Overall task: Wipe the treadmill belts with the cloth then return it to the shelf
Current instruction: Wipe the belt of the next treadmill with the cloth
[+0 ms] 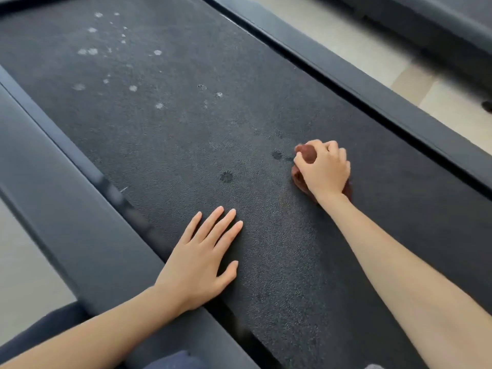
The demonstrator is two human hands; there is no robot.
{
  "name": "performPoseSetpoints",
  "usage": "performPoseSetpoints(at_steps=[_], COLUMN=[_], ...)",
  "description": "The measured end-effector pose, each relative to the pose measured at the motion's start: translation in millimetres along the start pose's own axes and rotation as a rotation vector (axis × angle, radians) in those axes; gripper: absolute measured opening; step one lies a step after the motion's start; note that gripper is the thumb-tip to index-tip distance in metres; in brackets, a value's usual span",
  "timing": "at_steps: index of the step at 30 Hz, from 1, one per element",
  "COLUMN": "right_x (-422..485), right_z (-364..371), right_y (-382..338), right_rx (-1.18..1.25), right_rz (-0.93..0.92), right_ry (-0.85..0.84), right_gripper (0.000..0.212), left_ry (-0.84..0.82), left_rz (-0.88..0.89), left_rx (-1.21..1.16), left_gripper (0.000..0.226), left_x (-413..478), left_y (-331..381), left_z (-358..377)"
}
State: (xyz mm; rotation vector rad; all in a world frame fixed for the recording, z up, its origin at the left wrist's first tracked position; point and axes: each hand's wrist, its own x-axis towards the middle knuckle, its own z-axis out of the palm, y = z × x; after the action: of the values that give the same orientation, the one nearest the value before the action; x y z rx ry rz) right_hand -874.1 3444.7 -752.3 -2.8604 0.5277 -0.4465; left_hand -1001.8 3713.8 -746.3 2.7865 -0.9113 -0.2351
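A black textured treadmill belt [170, 134] runs diagonally across the view. Pale dried spots dot its far left part, and a few dark damp spots lie near the middle. My right hand [323, 169] is closed on a bunched reddish-brown cloth [306, 151] and presses it onto the belt at the right side. The cloth shows only at the fingertips and under the palm. My left hand [202, 259] lies flat on the belt near its left edge, fingers spread, holding nothing.
Dark side rails border the belt, the left rail [66, 209] and the right rail [399, 110]. Pale floor tiles [346, 41] lie beyond the right rail, with another dark machine base [439, 22] at the top right. Dark trouser fabric shows at the bottom left.
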Motion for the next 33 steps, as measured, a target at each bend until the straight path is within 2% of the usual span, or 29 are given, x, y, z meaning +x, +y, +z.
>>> performPoseSetpoints(at_steps=[4, 6, 9, 12, 16, 19, 22, 26, 28, 30, 33], right_x=[-103, -157, -159, -101, -5, 36, 21, -55, -64, -43, 16], right_z=[-27, -39, -42, -27, 1, 12, 9, -3, -8, -5, 10], right_y=[-6, 2, 14, 3, -5, -19, -34, -40, -31, -22, -21], right_rx=[0.109, 0.145, 0.188, 0.132, 0.034, -0.047, -0.074, 0.017, 0.047, 0.054, 0.061], right_rz=[-0.221, -0.417, -0.572, -0.455, -0.084, 0.08, 0.019, -0.341, -0.467, -0.495, -0.278], right_ry=[-0.009, -0.04, -0.059, -0.01, 0.029, 0.018, -0.002, 0.01, -0.018, -0.014, 0.026], right_gripper=[0.025, 0.024, 0.025, 0.025, 0.03, 0.037, 0.038, 0.033, 0.036, 0.033, 0.027], left_ry=[0.002, -0.001, 0.014, 0.019, 0.015, 0.042, 0.047, -0.006, 0.023, 0.083, 0.105], left_rz=[0.004, 0.014, 0.014, 0.015, 0.01, 0.001, 0.077, 0.243, 0.154, -0.033, -0.204], left_rx=[0.018, 0.027, 0.041, 0.034, 0.017, -0.042, -0.08, 0.026, 0.019, -0.032, -0.036], left_gripper=[0.066, 0.066, 0.066, 0.066, 0.065, 0.06, 0.054, 0.06, 0.066, 0.072, 0.076], left_x=[-1, 0, -1, 0, 0, 2, 9, 7, 7, 4, 0], left_y=[1, 1, 2, 1, 1, -2, -15, -43, -53, -62, -67], left_z=[0, -2, -1, 0, 0, -3, -9, -13, -18, -21, -15])
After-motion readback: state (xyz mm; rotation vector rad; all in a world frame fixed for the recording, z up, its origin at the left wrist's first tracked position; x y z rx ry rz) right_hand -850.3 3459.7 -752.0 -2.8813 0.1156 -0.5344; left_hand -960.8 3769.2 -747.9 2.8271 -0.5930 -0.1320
